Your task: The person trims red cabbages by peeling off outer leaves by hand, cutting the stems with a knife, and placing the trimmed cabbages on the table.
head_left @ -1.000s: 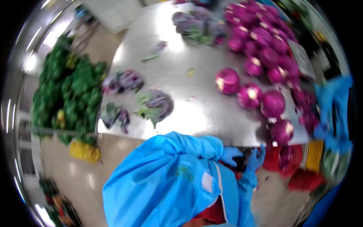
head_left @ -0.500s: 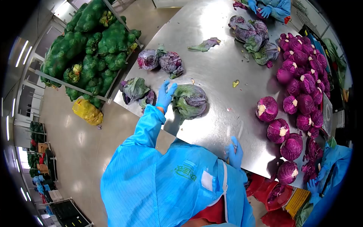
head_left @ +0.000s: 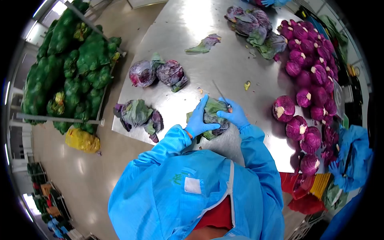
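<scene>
A cabbage with loose green outer leaves [head_left: 214, 116] stands on the metal table between my two blue-gloved hands. My left hand [head_left: 199, 120] is pressed against its left side, fingers up and thumb across the front. On its right side lies my right hand [head_left: 234, 114], closed around a knife [head_left: 219, 90] whose thin blade points up and to the left; the handle is mostly hidden by the fingers. Left of my hands are a leafy cabbage [head_left: 137, 113] with loose purple leaves, and two untrimmed cabbages [head_left: 143, 73] farther back.
Peeled purple cabbages [head_left: 312, 76] fill the right side of the metal table [head_left: 160, 40]. More leafy cabbages [head_left: 256, 26] lie at the back. Green net sacks [head_left: 72, 72] stand at the left, a yellow sack [head_left: 83, 141] below. Co-workers' gloved hands show at the top and right edge.
My left hand has moved onto the cabbage, which is turned and nearer my body. My right hand has risen from the table's front edge to the cabbage's right side. The view has shifted.
</scene>
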Motion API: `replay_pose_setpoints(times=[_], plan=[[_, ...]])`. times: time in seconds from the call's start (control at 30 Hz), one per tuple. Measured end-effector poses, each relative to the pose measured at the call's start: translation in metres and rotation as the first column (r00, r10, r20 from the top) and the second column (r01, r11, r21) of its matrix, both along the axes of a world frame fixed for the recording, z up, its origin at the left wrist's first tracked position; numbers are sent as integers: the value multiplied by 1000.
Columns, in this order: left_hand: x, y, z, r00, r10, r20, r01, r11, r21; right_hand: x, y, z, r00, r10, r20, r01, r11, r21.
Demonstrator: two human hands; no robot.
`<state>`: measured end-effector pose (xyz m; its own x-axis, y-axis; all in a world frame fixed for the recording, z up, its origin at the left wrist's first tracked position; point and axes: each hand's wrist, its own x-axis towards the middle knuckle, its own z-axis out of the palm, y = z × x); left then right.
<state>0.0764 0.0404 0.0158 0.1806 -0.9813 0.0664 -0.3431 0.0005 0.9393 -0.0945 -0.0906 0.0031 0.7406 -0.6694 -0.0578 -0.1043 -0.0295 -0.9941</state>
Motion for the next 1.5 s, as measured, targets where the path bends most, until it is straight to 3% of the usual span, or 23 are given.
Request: replay_pose_setpoints(times=[0.13, 0.2, 0.23, 0.33, 0.43, 0.53, 0.57, 0.63, 0.7, 0.77, 0.83, 0.9, 1.0, 1.03, 1.07, 1.1, 1.2, 1.27, 1.37, 1.4, 1.43, 1.47, 1.5], plan=[[2, 4, -7, 996, -85, 37, 86, 996, -37, -17, 11, -37, 896, -423, -136, 386, 892, -234], [-1, 11, -14, 992, -122, 45, 123, 992, -19, -28, 20, -29, 827, -559, -57, 551, 827, -113], [-4, 17, -18, 987, -151, -45, 152, 988, 12, -33, 27, -23, 781, -624, -26, 623, 781, -51], [-22, 23, -29, 978, -186, -96, 186, 983, -15, -51, 48, -14, 749, -656, 89, 660, 730, -179], [-41, 11, -18, 940, -296, 172, 304, 953, -19, -67, 65, 14, 752, -658, 32, 616, 686, -387], [-66, -10, 6, 818, -448, 360, 468, 883, 36, -87, 81, 47, 715, -692, -100, 635, 703, -321], [-81, -12, 25, 813, -404, 419, 472, 879, -67, -96, 83, 53, 702, -709, -64, 665, 685, -296], [-103, -24, 0, 668, -541, 510, 519, 831, 201, -109, 92, 55, 690, -724, 1, 707, 673, -218], [-118, -30, -18, 569, -600, 562, 527, 791, 311, -122, 101, 43, 601, -798, 36, 780, 577, -240], [-140, -32, -18, 537, -589, 604, 565, 783, 261, -145, 105, 27, 516, -856, -4, 841, 508, -189], [-154, -35, -24, 546, -578, 607, 618, 766, 175, -163, 114, 51, 337, -942, -13, 925, 333, -181], [-158, -34, -11, 582, -567, 583, 621, 772, 132, -185, 122, 49, 137, -990, 16, 986, 135, -102], [-155, -32, 35, 696, -514, 501, 567, 822, 56, -263, 133, -18, -114, -993, 26, 991, -112, 76], [-151, -32, 37, 760, -460, 460, 509, 861, 20, -286, 140, -15, -179, -971, 161, 973, -151, 172], [-146, -37, 19, 802, -473, 364, 500, 866, 24, -308, 152, -11, -250, -959, 133, 953, -219, 209], [-139, -44, -18, 837, -478, 266, 487, 873, 35, -326, 168, -2, -243, -964, 111, 970, -240, 44], [-130, -52, -50, 873, -447, 194, 448, 893, 41, -409, 219, -39, -269, -957, -107, 918, -222, -330], [-138, -47, -40, 881, -401, 251, 402, 914, 50, -433, 244, -41, -184, -974, -129, 773, -63, -631], [-148, -43, -26, 836, -345, 427, 361, 931, 47, -392, 230, 13, -105, -964, -245, 775, 75, -628], [-150, -42, -20, 808, -328, 489, 353, 935, 43, -373, 216, 11, 25, -993, -114, 861, 80, -503], [-153, -42, -8, 779, -314, 543, 351, 936, 38, -344, 192, 47, 315, -931, -185, 913, 350, -209], [-157, -41, 6, 773, -315, 551, 341, 938, 58, -326, 190, 11, 236, -942, -239, 905, 302, -298], [-160, -40, 20, 767, -317, 558, 332, 940, 78, -302, 181, -5, 411, -912, -23, 911, 411, -26]])
